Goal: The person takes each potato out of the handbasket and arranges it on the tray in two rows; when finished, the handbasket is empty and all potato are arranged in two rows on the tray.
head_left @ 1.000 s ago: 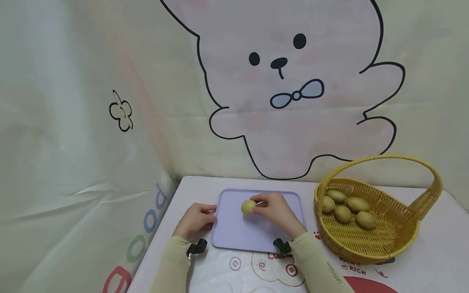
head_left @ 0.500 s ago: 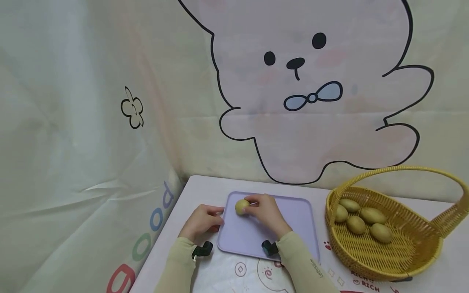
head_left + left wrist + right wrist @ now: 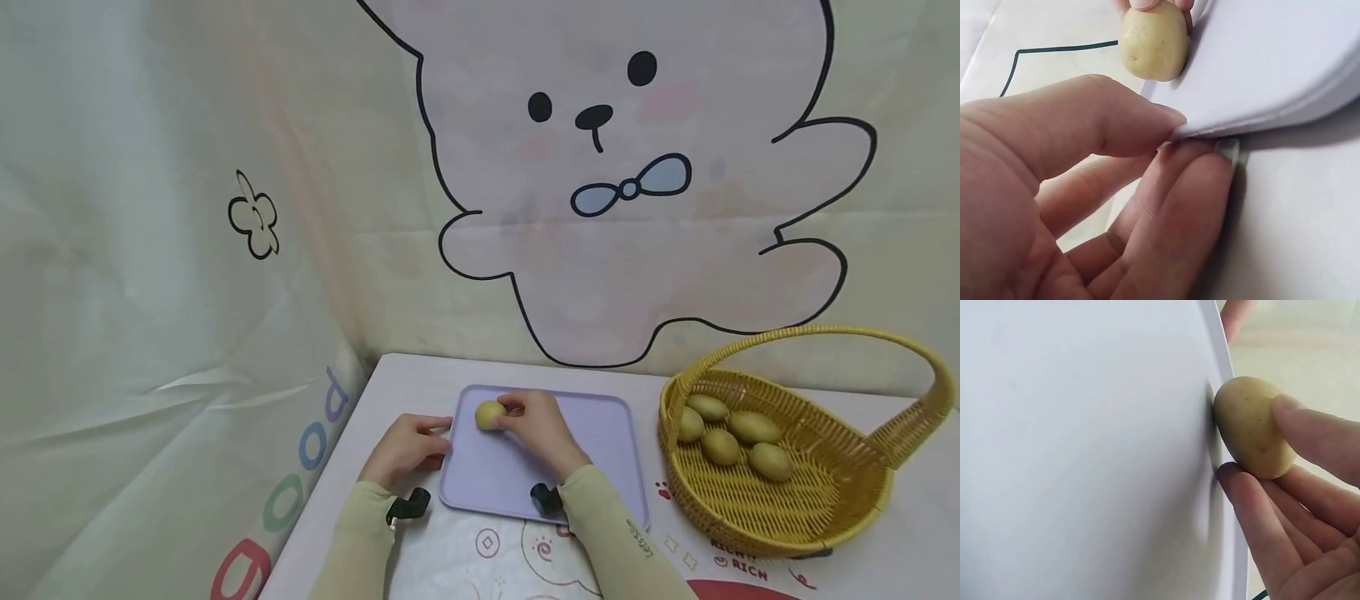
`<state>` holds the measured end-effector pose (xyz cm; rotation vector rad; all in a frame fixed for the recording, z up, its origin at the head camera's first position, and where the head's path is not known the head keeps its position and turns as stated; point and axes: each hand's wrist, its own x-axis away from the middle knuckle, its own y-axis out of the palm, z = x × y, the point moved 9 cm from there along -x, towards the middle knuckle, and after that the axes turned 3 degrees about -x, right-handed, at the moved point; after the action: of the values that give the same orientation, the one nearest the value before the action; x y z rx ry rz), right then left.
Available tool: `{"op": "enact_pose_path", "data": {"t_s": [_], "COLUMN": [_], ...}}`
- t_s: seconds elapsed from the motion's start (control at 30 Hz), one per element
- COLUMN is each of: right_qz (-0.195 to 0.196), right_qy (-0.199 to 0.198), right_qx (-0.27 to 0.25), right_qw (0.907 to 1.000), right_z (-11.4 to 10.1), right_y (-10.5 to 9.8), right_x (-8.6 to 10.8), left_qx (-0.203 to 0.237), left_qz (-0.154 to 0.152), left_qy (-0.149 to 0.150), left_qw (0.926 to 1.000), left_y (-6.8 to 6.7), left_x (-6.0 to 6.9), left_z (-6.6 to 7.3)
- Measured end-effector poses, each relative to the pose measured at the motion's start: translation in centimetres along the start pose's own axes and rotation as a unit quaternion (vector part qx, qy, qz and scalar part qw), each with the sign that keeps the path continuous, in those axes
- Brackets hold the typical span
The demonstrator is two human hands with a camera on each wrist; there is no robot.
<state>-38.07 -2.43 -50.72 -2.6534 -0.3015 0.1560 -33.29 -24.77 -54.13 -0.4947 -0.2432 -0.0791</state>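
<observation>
A small yellow potato (image 3: 490,415) is pinched between the thumb and fingers of my right hand (image 3: 542,429), at the left part of a pale purple tray (image 3: 517,475). In the right wrist view the potato (image 3: 1250,425) is at the tray's surface, close to its rim. My left hand (image 3: 402,450) is at the tray's left edge; the left wrist view shows its thumb and fingers (image 3: 1175,206) pinching the rim (image 3: 1272,122). The undersides of the tray and potato are hidden.
A yellow wicker basket (image 3: 795,508) with a tall handle stands right of the tray, holding several potatoes (image 3: 722,447). Behind the table hangs a cloth (image 3: 570,292) with a cartoon bear; another pale cloth (image 3: 150,333) is on the left.
My right hand has carried the potato leftward across the tray. The left hand remains at the tray's left edge. The head view has shifted a little, moving the whole scene in frame.
</observation>
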Motion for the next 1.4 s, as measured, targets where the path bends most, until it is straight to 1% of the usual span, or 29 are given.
{"op": "enact_pose_path", "data": {"t_s": [0.1,0.2,0.27,0.4,0.5,0.6,0.67,0.73,0.8,0.93,1.0,1.07,1.13,1.17,1.23,1.3,1.4], "right_qz": [-0.002,-0.005,-0.007,-0.014,-0.023,-0.035,-0.050,-0.062,-0.071,-0.082,-0.089,-0.094,-0.095,-0.092,-0.078,-0.056,-0.018], "right_qy": [0.007,0.017,0.025,0.023,0.020,0.024,0.024,0.012,-0.005,-0.055,-0.072,-0.078,-0.075,-0.067,-0.051,-0.029,0.012], "right_qx": [0.008,0.012,0.009,0.009,0.007,0.016,0.032,0.057,0.085,0.130,0.144,0.150,0.150,0.154,0.164,0.178,0.214], "right_qw": [0.9999,0.9998,0.9996,0.9996,0.9995,0.9990,0.9980,0.9964,0.9938,0.9866,0.9830,0.9811,0.9812,0.9815,0.9821,0.9819,0.9767], "right_z": [0.3,0.6,0.7,0.5,0.0,-0.6,-1.0,-1.5,-1.9,-3.0,-3.4,-3.4,-3.2,-2.9,-2.3,-1.4,0.2], "right_y": [-0.4,-0.8,-1.0,-1.2,-1.0,-1.4,-2.0,-3.1,-4.7,-9.0,-11.3,-13.7,-16.3,-17.6,-20.4,-23.3,-27.5], "right_x": [0.3,0.5,0.6,0.7,1.1,2.3,3.6,5.1,6.8,10.4,12.2,13.8,15.2,15.8,16.7,17.2,17.3], "left_qx": [-0.009,-0.010,-0.014,-0.028,-0.035,-0.041,-0.045,-0.050,-0.054,-0.050,-0.049,-0.047,-0.045,-0.042,-0.037,-0.033,-0.027], "left_qz": [0.001,-0.001,-0.001,0.002,0.006,0.006,0.005,0.005,0.005,0.004,0.002,-0.002,-0.006,-0.007,-0.010,-0.015,-0.022], "left_qy": [-0.003,-0.004,-0.002,-0.009,-0.020,-0.029,-0.035,-0.037,-0.038,-0.037,-0.037,-0.034,-0.029,-0.027,-0.024,-0.018,-0.013], "left_qw": [1.0000,0.9999,0.9999,0.9996,0.9992,0.9987,0.9984,0.9980,0.9978,0.9980,0.9981,0.9983,0.9986,0.9987,0.9990,0.9992,0.9993], "left_y": [0.4,0.7,0.7,0.2,-0.5,-1.0,-1.4,-1.8,-2.2,-2.6,-2.6,-2.4,-2.2,-2.0,-1.6,-1.1,-0.3], "left_x": [0.1,0.1,0.1,0.1,0.3,0.7,1.1,1.3,1.5,1.7,1.6,1.4,1.3,1.2,1.1,0.9,0.5], "left_z": [0.2,0.4,0.5,0.2,-0.5,-0.7,-1.0,-1.3,-1.4,-1.7,-1.9,-1.9,-1.8,-1.7,-1.5,-1.1,-0.6]}}
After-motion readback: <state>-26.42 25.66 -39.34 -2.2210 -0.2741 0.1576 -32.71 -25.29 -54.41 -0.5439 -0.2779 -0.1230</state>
